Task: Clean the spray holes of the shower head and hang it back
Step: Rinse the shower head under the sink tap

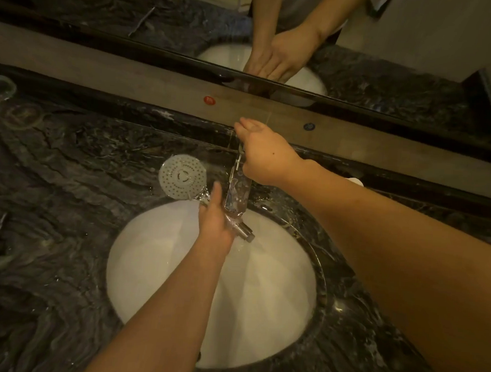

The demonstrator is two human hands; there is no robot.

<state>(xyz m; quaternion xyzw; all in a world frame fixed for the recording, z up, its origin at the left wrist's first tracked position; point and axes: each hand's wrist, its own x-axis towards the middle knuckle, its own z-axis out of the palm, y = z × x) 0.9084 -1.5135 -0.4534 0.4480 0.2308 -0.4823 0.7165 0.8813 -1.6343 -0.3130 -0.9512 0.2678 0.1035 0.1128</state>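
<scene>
1. The shower head is near the middle of the frame, just above the white sink. Its round face with the spray holes is turned up toward the camera, and its chrome handle goes down to the right, under the tap.
2. The left hand grasps this handle; the fingers are wrapped around it and the thumb points up toward the face.
3. The right hand rests on top of the tap, at center right. The fingers look rather straight, pressing the lever and not clenched around it.
4. Water seems to run from the tap over the handle and the left hand, not over the holes.
5. The step in hand is probably the rinsing. To do it well, the person should move the face under the stream, tilt it so the water goes across all the holes, and keep it low over the sink so the dark marble table gets less splash.
6. The flow should be moderate; the wet chrome handle can slip, so a firm grasp is needed.
</scene>
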